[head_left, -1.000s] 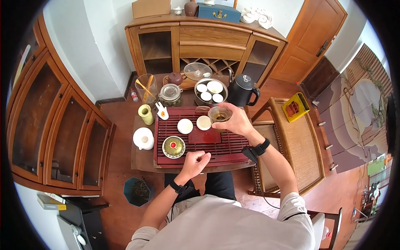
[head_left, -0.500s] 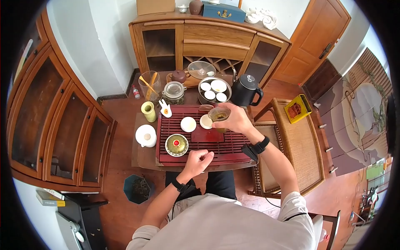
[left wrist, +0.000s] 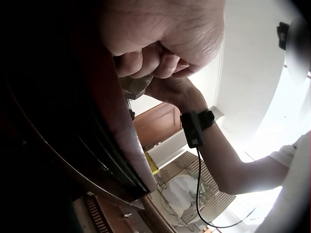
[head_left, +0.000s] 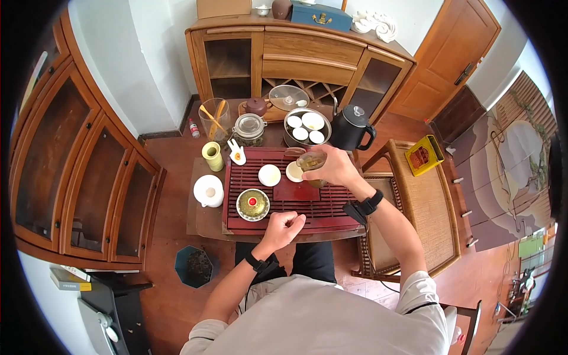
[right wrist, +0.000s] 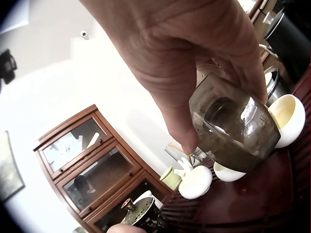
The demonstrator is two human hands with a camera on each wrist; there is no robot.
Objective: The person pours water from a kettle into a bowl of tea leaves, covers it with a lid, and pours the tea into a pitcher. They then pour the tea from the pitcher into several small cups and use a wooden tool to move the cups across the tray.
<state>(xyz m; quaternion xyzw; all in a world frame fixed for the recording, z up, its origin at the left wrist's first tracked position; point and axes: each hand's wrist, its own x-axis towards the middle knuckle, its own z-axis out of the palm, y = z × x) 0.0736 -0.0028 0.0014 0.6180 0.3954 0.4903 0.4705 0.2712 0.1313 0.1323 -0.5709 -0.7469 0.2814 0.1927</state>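
In the head view my right hand [head_left: 338, 167] grips a clear glass pitcher [head_left: 312, 161] above the red slatted tea tray [head_left: 337, 222]. Seen from the right wrist, the pitcher [right wrist: 238, 128] is tilted, with the thumb and fingers of the hand [right wrist: 194, 58] on either side. A pale cup [head_left: 294, 172] is just left of the pitcher, and a white cup [head_left: 270, 175] sits further left. My left hand [head_left: 283, 229], fingers curled and holding nothing visible, is at the tray's front edge. Near it is a lidded bowl [head_left: 252, 205] with a red knob.
Left of the tray stand a white pot [head_left: 208, 191] and a green cup [head_left: 212, 156]. Behind are a glass jar [head_left: 249, 129], a metal pan [head_left: 307, 139] with white cups and a black kettle [head_left: 351, 127]. A yellow tin [head_left: 423, 155] is on the rattan stand at right.
The pitcher in my right hand has tipped further to the left. My left hand stays curled by the tray edge. The head view has shifted slightly.
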